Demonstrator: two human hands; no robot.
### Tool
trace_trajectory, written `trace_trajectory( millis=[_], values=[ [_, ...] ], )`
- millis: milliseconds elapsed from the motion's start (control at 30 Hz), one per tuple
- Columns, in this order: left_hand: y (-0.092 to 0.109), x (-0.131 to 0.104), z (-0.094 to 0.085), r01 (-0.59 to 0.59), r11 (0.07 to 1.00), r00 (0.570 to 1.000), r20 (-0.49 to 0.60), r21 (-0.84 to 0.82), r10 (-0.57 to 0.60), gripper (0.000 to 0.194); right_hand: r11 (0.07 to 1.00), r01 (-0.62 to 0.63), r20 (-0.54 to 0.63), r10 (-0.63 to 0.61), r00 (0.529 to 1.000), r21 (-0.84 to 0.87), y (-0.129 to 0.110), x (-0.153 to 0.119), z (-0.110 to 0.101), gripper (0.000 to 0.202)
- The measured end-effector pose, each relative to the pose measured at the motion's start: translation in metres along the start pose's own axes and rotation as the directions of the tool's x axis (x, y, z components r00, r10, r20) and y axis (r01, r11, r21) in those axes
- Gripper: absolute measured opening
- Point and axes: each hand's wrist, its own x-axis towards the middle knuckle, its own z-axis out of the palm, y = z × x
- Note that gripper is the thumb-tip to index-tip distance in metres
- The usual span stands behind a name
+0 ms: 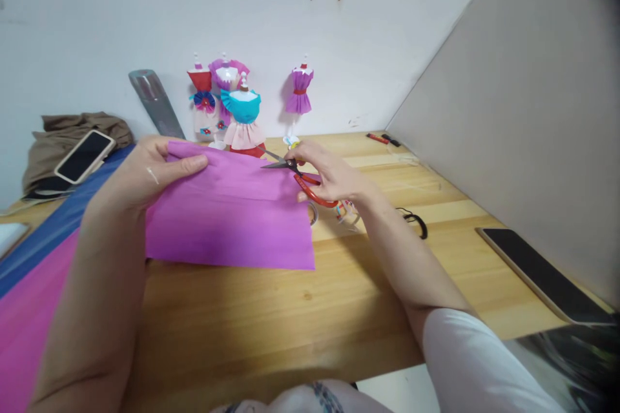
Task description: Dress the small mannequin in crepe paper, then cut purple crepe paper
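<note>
A purple sheet point(227, 232), of paper or thin fabric, hangs from my left hand point(167, 171), with its upper left corner pinched between thumb and fingers. The sheet is folded over along its upper part. In my right hand point(324, 171) are scissors point(314, 190) with red handles and dark blades. The blades are parted and lie at the sheet's upper right edge; whether they touch it is hard to tell. Part of a roll of tape point(312, 213) shows behind the sheet's right edge.
Several small dress forms in coloured outfits, one in turquoise and pink point(243, 116), stand by the wall. A bottle point(157, 103) leans there. Left are a phone point(86, 156), brown cloth point(48, 142) and blue and pink sheets point(62, 200). Another phone point(537, 271) lies right, near a partition point(547, 110).
</note>
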Motion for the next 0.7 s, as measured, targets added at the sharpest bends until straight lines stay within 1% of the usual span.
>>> trace_trajectory(
  millis=[133,267,467,700],
  values=[
    [0.0029,-0.0012,0.0024,-0.003,1.000,1.000,-0.003,0.007,0.003,0.019,0.999,-0.032,0.011,0.032,0.999,-0.042,-0.0021,0.0026,0.0005,0.049],
    [0.0049,-0.0019,0.0035,0.026,0.999,1.000,-0.009,0.023,-0.026,0.019,0.998,-0.011,0.007,0.011,1.000,-0.055,-0.0001,0.0010,0.0018,0.053],
    [0.0060,-0.0022,0.0043,0.013,1.000,1.000,0.000,0.024,-0.013,0.018,0.995,0.005,0.034,-0.002,0.999,-0.096,0.0014,0.0019,0.0058,0.046],
    [0.0047,-0.0024,0.0037,0.026,0.999,1.000,-0.006,0.041,-0.025,0.022,0.993,-0.068,0.071,0.074,0.995,-0.093,-0.0035,0.0024,0.0047,0.036]
  ],
)
